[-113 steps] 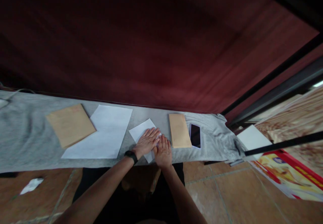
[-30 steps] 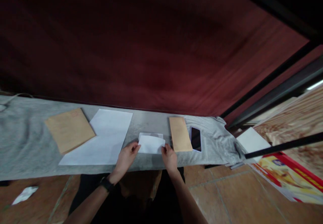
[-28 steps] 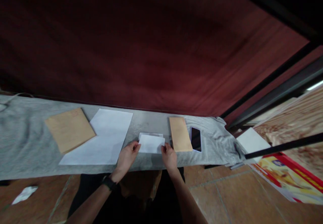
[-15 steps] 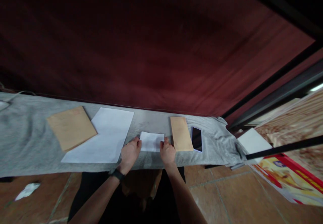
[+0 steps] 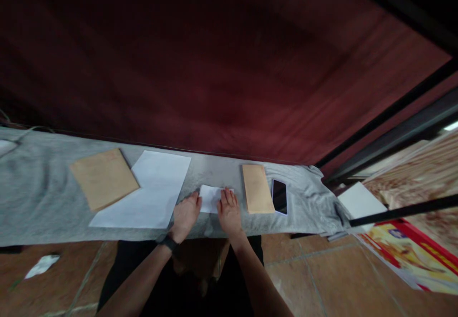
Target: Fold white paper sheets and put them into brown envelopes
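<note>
Our left hand (image 5: 185, 216), grip unclear, touches the small white paper (image 5: 209, 199) at its left; our right hand (image 5: 229, 213) lies flat across its right.

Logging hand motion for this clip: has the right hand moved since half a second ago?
Yes: judged against the brown envelope beside the phone, the right hand has shifted left, its fingers now lying on the small white paper.
</note>
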`<state>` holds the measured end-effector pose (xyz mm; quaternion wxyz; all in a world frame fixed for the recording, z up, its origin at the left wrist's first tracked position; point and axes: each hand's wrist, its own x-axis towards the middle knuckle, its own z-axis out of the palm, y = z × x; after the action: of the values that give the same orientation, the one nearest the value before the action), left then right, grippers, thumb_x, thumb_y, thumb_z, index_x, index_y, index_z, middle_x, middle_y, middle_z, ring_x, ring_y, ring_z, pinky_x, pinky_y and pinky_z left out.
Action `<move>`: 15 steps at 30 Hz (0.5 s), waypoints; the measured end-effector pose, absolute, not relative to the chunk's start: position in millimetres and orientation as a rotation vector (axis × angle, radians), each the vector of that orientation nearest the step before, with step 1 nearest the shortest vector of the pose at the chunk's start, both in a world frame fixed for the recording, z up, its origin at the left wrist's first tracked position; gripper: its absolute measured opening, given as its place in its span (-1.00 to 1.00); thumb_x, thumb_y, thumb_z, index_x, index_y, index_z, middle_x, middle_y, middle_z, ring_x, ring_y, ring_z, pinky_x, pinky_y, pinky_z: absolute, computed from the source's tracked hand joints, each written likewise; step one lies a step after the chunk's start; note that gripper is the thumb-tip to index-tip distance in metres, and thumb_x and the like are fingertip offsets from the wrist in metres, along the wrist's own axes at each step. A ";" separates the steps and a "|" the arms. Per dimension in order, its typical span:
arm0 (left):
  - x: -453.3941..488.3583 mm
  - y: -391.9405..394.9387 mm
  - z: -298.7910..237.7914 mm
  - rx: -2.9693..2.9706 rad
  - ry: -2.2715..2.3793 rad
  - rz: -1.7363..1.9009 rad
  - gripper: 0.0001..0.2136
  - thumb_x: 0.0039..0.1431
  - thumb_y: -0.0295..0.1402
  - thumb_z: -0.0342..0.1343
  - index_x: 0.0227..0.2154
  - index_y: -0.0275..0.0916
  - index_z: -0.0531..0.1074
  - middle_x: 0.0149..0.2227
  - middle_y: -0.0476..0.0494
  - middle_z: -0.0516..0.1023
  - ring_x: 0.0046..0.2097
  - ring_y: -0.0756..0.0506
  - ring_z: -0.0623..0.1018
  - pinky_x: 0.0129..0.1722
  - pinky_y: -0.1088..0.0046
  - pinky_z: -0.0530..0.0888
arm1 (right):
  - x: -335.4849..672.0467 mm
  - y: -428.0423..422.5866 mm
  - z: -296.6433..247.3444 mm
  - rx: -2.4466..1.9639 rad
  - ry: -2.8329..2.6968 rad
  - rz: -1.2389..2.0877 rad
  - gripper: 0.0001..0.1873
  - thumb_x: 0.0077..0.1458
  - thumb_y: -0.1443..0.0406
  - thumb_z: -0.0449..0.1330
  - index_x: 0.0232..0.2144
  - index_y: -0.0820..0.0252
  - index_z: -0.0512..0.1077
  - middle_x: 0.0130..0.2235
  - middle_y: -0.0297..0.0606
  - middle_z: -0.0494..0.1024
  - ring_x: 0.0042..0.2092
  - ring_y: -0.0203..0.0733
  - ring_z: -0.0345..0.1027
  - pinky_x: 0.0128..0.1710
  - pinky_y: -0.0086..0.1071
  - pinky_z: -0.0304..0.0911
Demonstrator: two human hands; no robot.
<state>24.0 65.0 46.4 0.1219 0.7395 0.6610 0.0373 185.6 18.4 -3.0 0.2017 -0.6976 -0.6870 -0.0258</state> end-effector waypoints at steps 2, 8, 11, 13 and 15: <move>24.1 65.0 46.8 2.161 1.926 0.103 -0.65 0.41 -0.25 -0.20 -0.04 -0.25 0.45 -0.29 -0.28 0.65 -0.23 -0.24 0.66 -0.28 0.31 0.46 | 181.3 16.3 -10.3 -1.945 -1.921 -0.081 -0.49 0.40 0.22 -0.02 0.30 0.31 0.24 0.34 0.02 0.25 0.36 0.02 0.10 0.29 -0.05 0.07; 25.2 62.9 44.6 2.147 1.979 0.142 -0.62 0.41 -0.25 -0.23 0.00 -0.27 0.45 -0.29 -0.30 0.64 -0.24 -0.24 0.64 -0.30 0.30 0.47 | 177.3 12.3 -19.7 -1.995 -1.935 -0.148 -0.43 0.41 0.21 -0.06 0.35 0.36 0.12 0.35 0.09 0.21 0.38 0.02 0.05 0.30 -0.02 0.05; 26.6 61.4 38.6 2.233 1.964 0.273 -0.62 0.40 -0.29 -0.23 -0.01 -0.31 0.45 -0.21 -0.32 0.63 -0.16 -0.24 0.62 -0.17 0.24 0.49 | 176.6 13.0 -20.3 -2.002 -1.931 -0.158 -0.42 0.40 0.21 -0.05 0.36 0.36 0.10 0.35 0.09 0.20 0.39 0.02 0.03 0.30 -0.01 0.06; 30.1 59.9 31.9 2.357 1.843 0.403 -0.64 0.39 -0.33 -0.21 -0.01 -0.32 0.47 -0.08 -0.33 0.61 -0.02 -0.24 0.58 0.01 0.19 0.45 | 175.9 13.3 -20.2 -2.008 -1.933 -0.153 -0.42 0.40 0.21 -0.05 0.37 0.37 0.09 0.36 0.10 0.19 0.39 0.03 0.02 0.30 0.00 0.05; 35.7 58.1 22.8 2.491 1.623 0.512 -0.62 0.39 -0.34 -0.19 0.06 -0.30 0.45 0.09 -0.32 0.54 0.15 -0.23 0.48 0.17 0.17 0.37 | 175.2 13.1 -19.7 -2.009 -1.945 -0.144 -0.42 0.39 0.24 -0.05 0.37 0.37 0.08 0.36 0.11 0.18 0.40 0.05 0.01 0.31 0.01 0.03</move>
<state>35.7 58.1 22.8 0.0624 0.8241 0.5370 0.1693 175.2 13.1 -19.7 0.1700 -0.7072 -0.6844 -0.0506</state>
